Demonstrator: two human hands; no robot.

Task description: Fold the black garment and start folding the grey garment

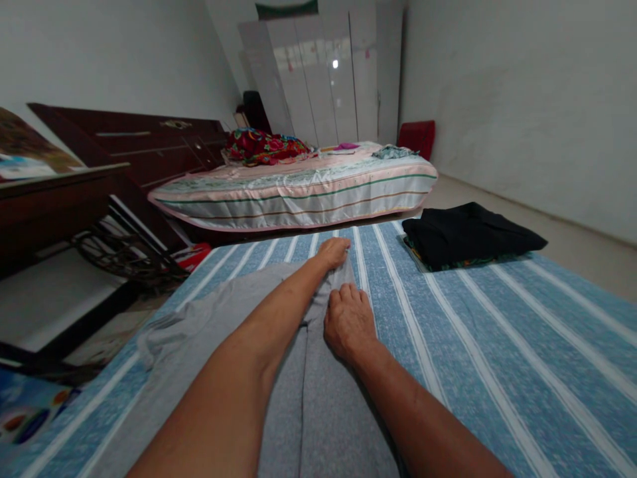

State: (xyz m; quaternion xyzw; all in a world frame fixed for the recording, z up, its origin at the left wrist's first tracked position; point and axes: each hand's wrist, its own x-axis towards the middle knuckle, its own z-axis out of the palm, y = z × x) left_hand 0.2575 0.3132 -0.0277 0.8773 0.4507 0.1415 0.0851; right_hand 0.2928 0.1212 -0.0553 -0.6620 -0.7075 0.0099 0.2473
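A grey garment (243,299) lies spread over the blue-and-white striped bed sheet (448,345), partly rumpled, with a dark seam line running down its middle. At its far right corner, my left hand (334,252) is closed on the cloth with the arm stretched forward. Nearer to me, my right hand (351,318) has its fingers curled over the garment's right edge, gripping it. Both forearms cover part of the grey cloth. To the right of my hands rests a folded black garment (472,232), stacked on patterned cloth that shows beneath it.
Beyond the striped bed stands a second bed (298,192) with a red floral blanket (269,147) on it. A dark wooden table with an iron treadle wheel (102,249) is at the left. A white wardrobe (318,79) and a red chair back (417,138) stand farther off.
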